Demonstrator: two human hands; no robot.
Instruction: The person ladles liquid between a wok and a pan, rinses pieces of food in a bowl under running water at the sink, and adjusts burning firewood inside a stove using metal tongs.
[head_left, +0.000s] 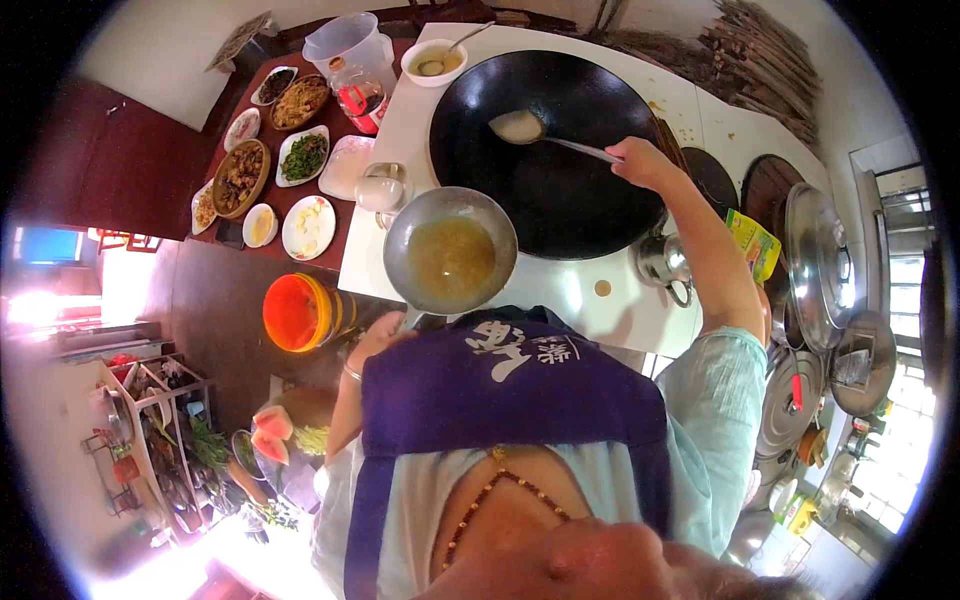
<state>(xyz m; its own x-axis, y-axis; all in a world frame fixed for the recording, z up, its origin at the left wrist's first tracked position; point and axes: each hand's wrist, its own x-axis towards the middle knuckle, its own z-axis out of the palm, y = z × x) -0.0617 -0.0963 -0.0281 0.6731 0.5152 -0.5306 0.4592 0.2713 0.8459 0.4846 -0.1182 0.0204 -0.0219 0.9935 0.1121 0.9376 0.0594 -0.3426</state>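
My right hand [645,163] is closed around the handle of a metal ladle [583,150], which reaches over a large black wok [590,215] set in the white counter. The ladle's bowl has something pale in it. On the left, in front of the counter, my left hand [378,335] is wrapped round the short handle of a grey metal pan [398,258]. Brownish-yellow liquid [452,257] lies in that pan, which is held level beside the wok's near left rim.
A white bowl with a spoon [433,62] and a lidded jar [382,190] stand left of the wok. A metal pot [662,262] stands to its right. Dishes of food, including chopped greens [304,157], cover the red table. An orange bucket [300,312] sits below.
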